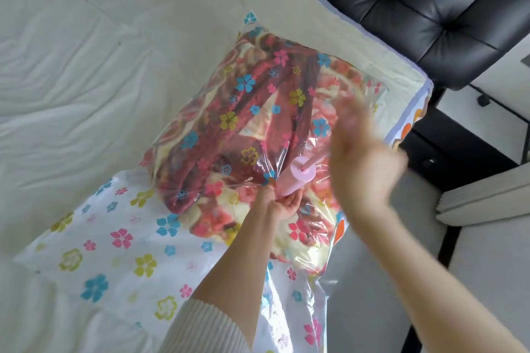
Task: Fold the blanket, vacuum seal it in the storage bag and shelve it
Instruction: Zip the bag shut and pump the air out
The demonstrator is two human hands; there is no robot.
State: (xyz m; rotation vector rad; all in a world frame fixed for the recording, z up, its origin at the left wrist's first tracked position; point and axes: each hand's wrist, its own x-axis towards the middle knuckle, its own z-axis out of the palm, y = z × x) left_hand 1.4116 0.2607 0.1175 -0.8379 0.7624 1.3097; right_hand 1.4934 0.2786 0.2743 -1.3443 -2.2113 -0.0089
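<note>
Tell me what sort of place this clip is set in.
Most likely a bedroom at home: the storage bag with the blanket lies on a bed covered by a pale sheet, and a black tufted headboard stands at its end.

Storage bag [200, 112] glossy clear plastic; blanket [229, 135] fuzzy fleece; pump [295, 178] smooth matt plastic; headboard [415, 8] shiny leather.

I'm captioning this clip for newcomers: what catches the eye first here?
The flower-printed storage bag on the white bed, stuffed with a red and cream blanket. At its middle stands a pink hand pump, gripped low by the left hand; the blurred right hand hovers open beside it.
</note>
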